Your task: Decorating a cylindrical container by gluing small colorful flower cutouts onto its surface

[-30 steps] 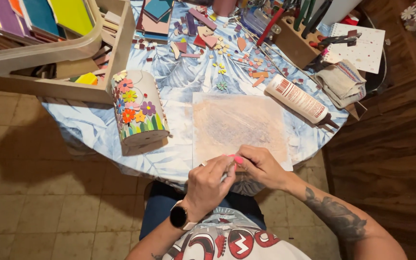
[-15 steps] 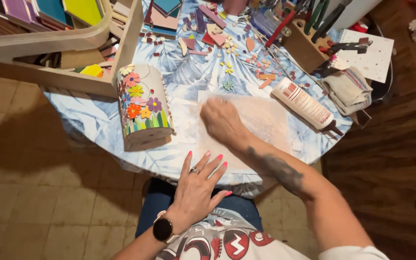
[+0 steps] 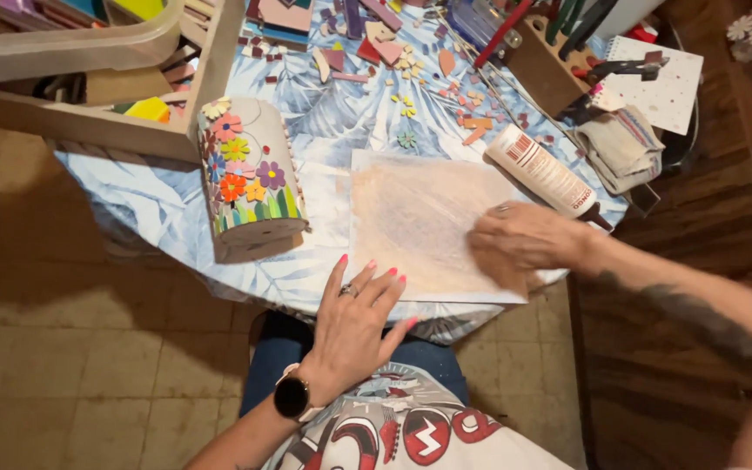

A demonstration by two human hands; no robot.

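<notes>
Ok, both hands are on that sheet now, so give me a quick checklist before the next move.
1. Left hand flat on the sheet's near edge: ok.
2. Right hand pressing the sheet's right side: ok.
3. Sheet lying flat on the table: ok, though its near edge overhangs.
4. Glue bottle capped: cannot tell.
5. Flower-decorated container off the sheet: ok, lying beside it.
6. Loose cut pieces off the sheet: ok.

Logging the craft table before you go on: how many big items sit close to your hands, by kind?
Translucent sheet under right hand and left hand fingers: 1
Flower-covered container: 1
Glue bottle: 1
Folded cloth: 1
Spiral notepad: 1
Total: 5
</notes>
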